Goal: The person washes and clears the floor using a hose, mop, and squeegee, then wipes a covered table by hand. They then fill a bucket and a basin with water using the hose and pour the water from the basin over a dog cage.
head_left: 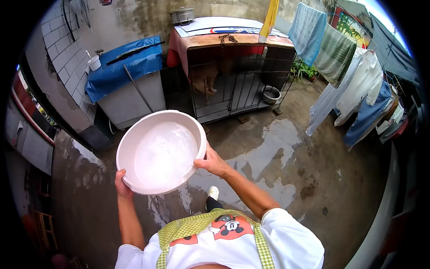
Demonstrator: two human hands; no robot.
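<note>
A large pale pink plastic basin (pixel 165 152) is held out in front of me, its open top tilted toward the camera. Some clear water seems to lie in its bottom. My left hand (pixel 122 183) grips the rim at the lower left, thumb on top. On the right side, my right hand (pixel 211 162) clasps the rim, thumb over the edge and the fingers hidden beneath.
Wet concrete floor (pixel 322 188) surrounds me. Ahead stands a wire cage (pixel 237 85) with an animal and a metal bowl (pixel 271 95). A blue-covered washing unit (pixel 130 67) is at left; laundry (pixel 358 89) hangs at right.
</note>
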